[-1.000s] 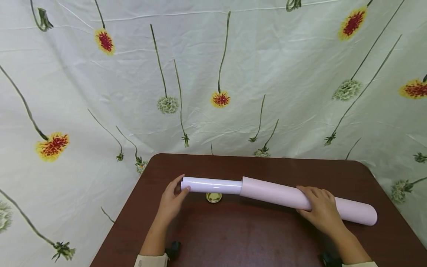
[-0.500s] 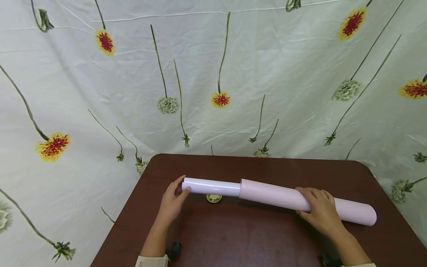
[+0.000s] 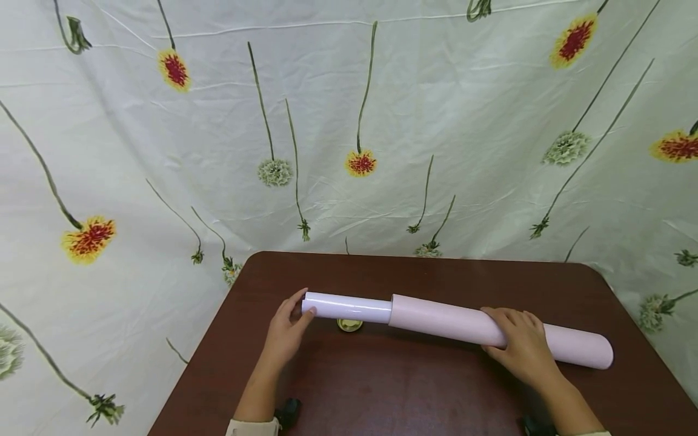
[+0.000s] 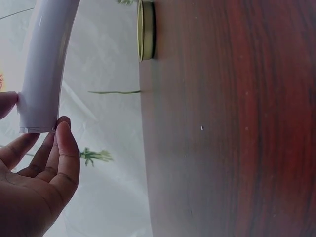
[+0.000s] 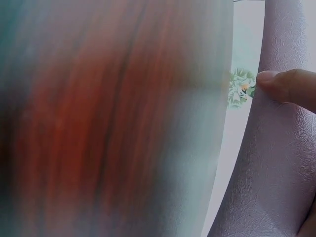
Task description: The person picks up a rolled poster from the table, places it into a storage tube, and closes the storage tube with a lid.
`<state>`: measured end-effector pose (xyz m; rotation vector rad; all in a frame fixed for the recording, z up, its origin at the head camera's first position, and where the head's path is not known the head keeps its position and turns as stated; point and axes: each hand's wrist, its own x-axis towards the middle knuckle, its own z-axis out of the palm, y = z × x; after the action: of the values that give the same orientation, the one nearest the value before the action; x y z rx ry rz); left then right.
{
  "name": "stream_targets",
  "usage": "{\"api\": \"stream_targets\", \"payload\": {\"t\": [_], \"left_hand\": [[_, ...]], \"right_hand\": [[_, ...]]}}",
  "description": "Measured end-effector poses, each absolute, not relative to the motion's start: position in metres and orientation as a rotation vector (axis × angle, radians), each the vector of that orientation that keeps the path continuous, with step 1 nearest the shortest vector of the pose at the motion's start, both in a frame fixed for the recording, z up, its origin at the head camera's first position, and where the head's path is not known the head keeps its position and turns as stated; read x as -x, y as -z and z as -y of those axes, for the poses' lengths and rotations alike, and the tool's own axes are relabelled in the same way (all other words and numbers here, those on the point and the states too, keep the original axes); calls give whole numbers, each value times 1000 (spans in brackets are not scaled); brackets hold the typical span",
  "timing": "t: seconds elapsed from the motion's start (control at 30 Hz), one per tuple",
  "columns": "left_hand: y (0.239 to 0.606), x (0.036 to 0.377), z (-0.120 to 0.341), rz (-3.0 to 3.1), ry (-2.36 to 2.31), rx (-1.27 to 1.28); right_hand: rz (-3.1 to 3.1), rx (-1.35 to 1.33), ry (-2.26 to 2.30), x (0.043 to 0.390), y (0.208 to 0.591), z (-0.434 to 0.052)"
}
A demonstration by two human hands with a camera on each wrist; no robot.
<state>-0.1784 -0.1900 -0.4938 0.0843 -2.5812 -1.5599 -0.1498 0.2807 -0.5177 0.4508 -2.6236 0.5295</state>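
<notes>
I hold a long two-part roll across the dark wooden table, its long axis running from my left hand to my right hand and a little past it. The thinner, glossy white inner tube sticks out of the wider pink textured outer roll on my left side, so the narrow end points left and slightly away from me, while the wide end of the pink roll points right and slightly toward me, ending beyond my right hand. The whole length lies nearly level, tilted only a little. My left hand is at the open end of the white tube: the thumb tip touches the rim from the near side and the other fingers curve loosely behind the end, as the left wrist view shows with the fingers just under the tube's edge. My right hand lies over the top of the pink roll, fingers curled over its far side and thumb pressed against its leathery surface, gripping it. Just beyond my left hand, under the white tube, a small round gold lid sits on the table. Behind the table hangs a pale cloth with printed flowers.
</notes>
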Motion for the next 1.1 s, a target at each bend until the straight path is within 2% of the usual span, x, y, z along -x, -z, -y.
{"api": "stream_targets", "payload": {"t": [1.1], "left_hand": [[493, 177, 181, 2567, 1625, -46]], "right_hand": [[2587, -449, -540, 153, 523, -275]]}}
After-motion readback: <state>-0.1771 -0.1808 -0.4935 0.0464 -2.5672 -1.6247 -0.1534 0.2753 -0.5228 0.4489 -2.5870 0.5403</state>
